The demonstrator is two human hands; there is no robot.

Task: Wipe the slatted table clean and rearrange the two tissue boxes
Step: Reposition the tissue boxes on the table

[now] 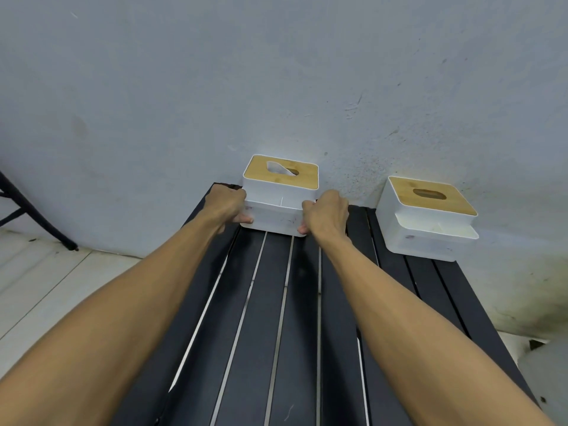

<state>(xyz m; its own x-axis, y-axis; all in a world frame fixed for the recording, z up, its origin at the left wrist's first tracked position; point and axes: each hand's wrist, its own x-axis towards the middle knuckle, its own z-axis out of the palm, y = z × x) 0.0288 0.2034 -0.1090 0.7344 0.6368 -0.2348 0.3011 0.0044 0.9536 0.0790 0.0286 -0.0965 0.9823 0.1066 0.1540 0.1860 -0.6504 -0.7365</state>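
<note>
- Fingers point(246, 219) of the left hand point(226, 206) curl round one side of the left tissue box point(276, 215); the right hand point(327, 212) clamps the other, so the box sits squarely between them.
- It stands at the far end of the table point(270, 302), by the wall point(276, 72), long axis across the slats.
- Right tissue box point(424, 235) sits apart, nearer the right hand.
- Both are white with wooden lids; only the held one shows a tissue.

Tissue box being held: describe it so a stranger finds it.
On the slatted table against the wall stand two white boxes with wooden lids. Take the left box, gripped by the left hand and right hand; unlike the right box, its slot shows a tissue.
</note>
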